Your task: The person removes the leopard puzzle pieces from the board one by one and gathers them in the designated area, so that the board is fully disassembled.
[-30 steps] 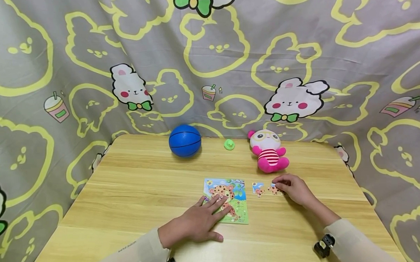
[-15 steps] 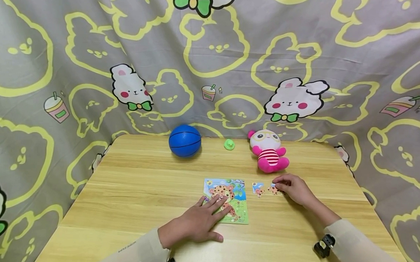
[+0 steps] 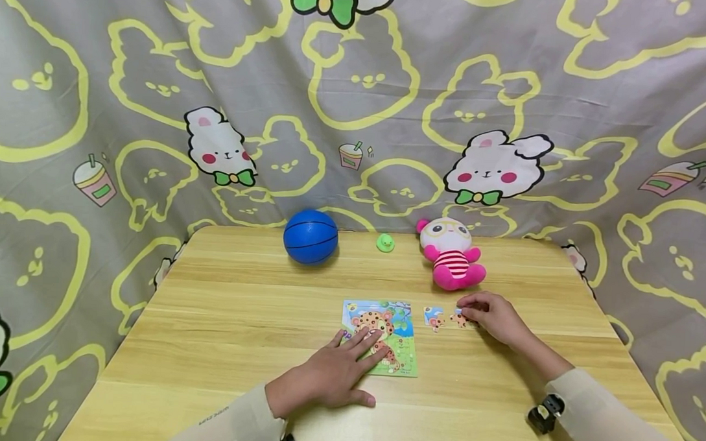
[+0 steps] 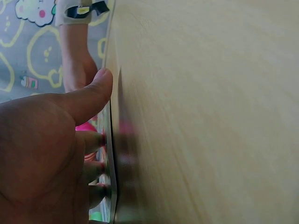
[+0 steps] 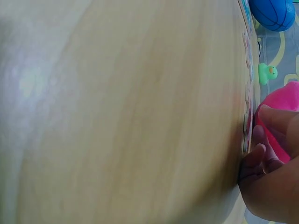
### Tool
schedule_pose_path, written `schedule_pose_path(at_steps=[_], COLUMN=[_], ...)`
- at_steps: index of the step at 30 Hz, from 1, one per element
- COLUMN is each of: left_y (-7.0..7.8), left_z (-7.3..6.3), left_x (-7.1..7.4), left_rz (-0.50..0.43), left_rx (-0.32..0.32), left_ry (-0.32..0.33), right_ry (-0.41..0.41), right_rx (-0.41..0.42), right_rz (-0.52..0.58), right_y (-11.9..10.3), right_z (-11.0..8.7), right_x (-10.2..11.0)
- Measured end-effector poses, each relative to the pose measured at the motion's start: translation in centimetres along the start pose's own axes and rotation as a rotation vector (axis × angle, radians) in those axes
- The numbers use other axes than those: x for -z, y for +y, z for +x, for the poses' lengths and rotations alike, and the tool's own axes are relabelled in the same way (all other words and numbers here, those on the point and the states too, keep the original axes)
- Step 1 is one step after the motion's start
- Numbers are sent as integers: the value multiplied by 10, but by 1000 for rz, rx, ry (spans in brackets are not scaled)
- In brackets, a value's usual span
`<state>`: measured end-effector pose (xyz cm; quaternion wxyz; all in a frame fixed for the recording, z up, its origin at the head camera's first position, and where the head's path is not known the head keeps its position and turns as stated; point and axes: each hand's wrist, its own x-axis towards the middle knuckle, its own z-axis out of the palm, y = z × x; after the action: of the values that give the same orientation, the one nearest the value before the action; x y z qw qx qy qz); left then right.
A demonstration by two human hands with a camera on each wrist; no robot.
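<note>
A leopard jigsaw puzzle [image 3: 402,323] in its flat tray lies on the table in the head view. My left hand [image 3: 335,372] rests on its lower left with fingers spread, covering part of the picture; the thumb lies off to the side. In the left wrist view, fingertips [image 4: 97,168] press on the puzzle. To the right of the tray are a loose puzzle piece [image 3: 434,319] and a second puzzle piece [image 3: 459,319]. My right hand [image 3: 495,318] has curled fingers and grips the second piece at its right end, hiding part of it.
At the back of the wooden table [image 3: 237,346] stand a blue ball [image 3: 311,237], a small green duck [image 3: 385,243] and a pink-and-white plush toy [image 3: 452,256]. The plush sits just behind my right hand. A patterned curtain [image 3: 287,88] surrounds the table.
</note>
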<state>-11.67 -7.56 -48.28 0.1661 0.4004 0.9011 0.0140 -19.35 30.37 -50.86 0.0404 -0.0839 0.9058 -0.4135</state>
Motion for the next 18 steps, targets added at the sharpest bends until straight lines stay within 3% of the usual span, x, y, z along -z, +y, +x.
schedule_pose_path(at_steps=[11,18], left_y=[-1,-2], left_z=[1,1], left_x=[-1,-2], left_rz=[6,13], left_rx=[-5,-12], left_ry=[6,16], right_ry=[-28,-5], right_rx=[-15,40], right_rz=[56,22], right_y=[-12,-22], right_z=[0,1], right_x=[1,-6])
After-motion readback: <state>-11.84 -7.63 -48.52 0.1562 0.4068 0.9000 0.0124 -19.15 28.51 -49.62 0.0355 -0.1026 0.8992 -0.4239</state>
